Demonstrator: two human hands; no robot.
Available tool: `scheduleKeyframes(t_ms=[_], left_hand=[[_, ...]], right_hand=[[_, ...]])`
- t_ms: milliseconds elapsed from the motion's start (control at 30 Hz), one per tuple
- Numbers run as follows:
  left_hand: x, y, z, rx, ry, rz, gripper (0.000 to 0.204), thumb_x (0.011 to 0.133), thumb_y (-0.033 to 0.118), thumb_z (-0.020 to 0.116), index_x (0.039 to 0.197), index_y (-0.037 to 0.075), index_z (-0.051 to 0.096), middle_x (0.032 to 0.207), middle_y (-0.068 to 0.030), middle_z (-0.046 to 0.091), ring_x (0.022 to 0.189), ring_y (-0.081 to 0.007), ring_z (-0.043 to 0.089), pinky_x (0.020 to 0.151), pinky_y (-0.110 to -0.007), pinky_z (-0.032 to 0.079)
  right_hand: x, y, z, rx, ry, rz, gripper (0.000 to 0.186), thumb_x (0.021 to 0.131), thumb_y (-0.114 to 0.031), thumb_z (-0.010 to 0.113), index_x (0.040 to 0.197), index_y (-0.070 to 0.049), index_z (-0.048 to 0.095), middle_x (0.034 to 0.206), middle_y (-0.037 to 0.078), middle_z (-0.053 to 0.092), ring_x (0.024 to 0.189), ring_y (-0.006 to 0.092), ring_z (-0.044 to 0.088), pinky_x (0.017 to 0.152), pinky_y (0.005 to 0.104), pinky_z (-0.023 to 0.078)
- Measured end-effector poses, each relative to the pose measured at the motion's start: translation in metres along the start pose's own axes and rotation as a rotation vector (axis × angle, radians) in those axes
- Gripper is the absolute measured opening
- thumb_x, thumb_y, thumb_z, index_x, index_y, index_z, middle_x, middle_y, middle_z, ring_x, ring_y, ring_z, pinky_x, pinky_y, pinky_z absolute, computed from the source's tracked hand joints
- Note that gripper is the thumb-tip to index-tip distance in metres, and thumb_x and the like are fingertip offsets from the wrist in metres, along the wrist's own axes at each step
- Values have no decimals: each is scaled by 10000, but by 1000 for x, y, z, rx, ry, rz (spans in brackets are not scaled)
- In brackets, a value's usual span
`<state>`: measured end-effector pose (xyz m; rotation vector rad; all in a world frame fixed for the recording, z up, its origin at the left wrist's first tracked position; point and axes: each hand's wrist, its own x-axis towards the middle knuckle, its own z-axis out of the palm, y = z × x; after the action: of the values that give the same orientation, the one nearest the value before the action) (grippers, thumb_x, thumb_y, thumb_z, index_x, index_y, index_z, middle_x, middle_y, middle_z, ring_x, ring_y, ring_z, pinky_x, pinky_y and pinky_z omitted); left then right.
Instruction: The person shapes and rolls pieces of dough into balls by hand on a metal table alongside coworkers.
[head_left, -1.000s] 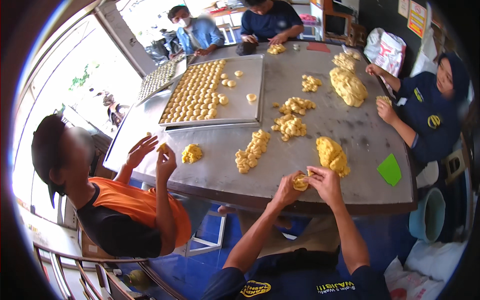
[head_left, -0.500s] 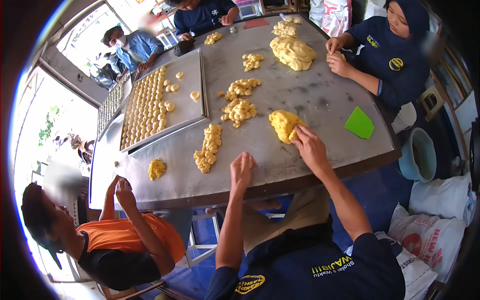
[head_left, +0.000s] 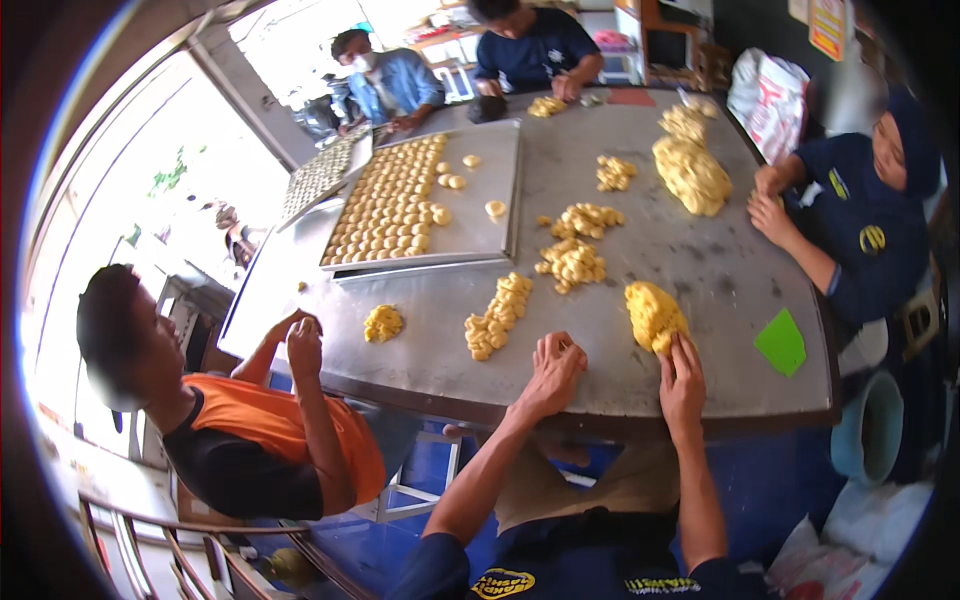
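Note:
A smooth lump of deep-yellow dough [head_left: 655, 312] lies on the metal table in front of me. My right hand [head_left: 682, 392] is at its near edge, fingertips and thumb pinching into it. Closer to the table's front edge, my left hand [head_left: 556, 372] has its fingers curled in, and I cannot make out what is in them. Just beyond the left hand is a strip of small pale dough pieces [head_left: 498, 318]. Two more piles of dough pieces [head_left: 570, 264] sit farther off.
A large metal tray [head_left: 508, 190] with rows of dough balls stands at the left. A green scraper [head_left: 781, 343] lies at the right, a big dough mass [head_left: 690, 175] beyond it. A person in orange [head_left: 300, 425] sits left; others work around the table.
The view has swung left, so the table appears farther right. My right hand has shifted to the near side of the yellow dough. My left hand stays curled, its back now turned more upward.

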<state>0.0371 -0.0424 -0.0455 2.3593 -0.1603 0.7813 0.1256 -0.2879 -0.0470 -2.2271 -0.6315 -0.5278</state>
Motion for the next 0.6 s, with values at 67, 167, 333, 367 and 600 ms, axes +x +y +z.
scheduleKeyframes(t_ms=[67,167,333,367,600], left_hand=[[12,1,-5,184,-26,-16,147,997,165,595,1071,38,608,859,-130,587,912,-356,576,938,-436,456],[20,-1,-20,-16,-208,-283,205,1026,207,577,1124,41,647,1133,-161,689,1071,-354,647,939,-457,508],[16,8,-20,96,15,-387,243,1046,228,530,1121,11,610,1080,-204,693,980,-407,665,844,-505,536],[19,9,-22,132,76,-304,236,1045,214,520,1076,-5,601,1038,-238,691,904,-431,668,782,-531,542],[69,-42,5,514,107,-211,294,976,303,580,1028,14,566,1012,-193,606,980,-370,596,835,-518,456]], right_hand=[[-2,1,-3,5,-22,44,387,1000,-106,639,1355,46,616,1408,198,610,1300,388,575,1084,421,486],[-1,-1,-4,-2,-51,71,399,996,-73,627,1376,46,600,1442,190,587,1327,377,557,1107,428,468],[1,-1,-4,-4,-80,45,423,991,-39,608,1407,33,580,1457,185,575,1343,377,542,1117,427,460],[0,1,-3,0,-81,45,423,995,-43,602,1411,30,578,1461,186,571,1346,378,539,1117,427,460],[3,0,-4,-13,-101,57,437,1008,-63,586,1436,17,559,1470,208,550,1347,389,529,1119,433,450]])
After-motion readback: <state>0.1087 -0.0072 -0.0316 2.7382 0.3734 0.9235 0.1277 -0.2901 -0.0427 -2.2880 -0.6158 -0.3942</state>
